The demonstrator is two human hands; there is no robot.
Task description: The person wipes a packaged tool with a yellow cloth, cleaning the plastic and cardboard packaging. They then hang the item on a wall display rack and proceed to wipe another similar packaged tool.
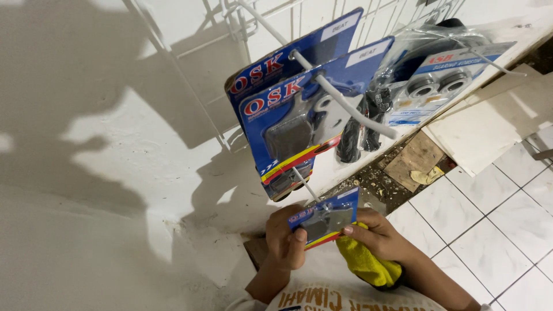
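Hanging blue packs [299,109] crowd the white hook [345,103] above both hands' blue card [325,222].

White plastered wall [86,173], scuffed and flecked, crossed by hard dark shadows from strong light at one side; white wire rack [190,52] fixed to it, with long pegs [345,103] carrying blue carded packs [299,109] and clear bagged parts [426,75]. Floor of white square tiles [489,219] with dark grout, ending at a broken strip of rubble and dirt [374,184] along the wall foot. Pale flat boards [489,126] and a brown scrap [417,158] lie there.
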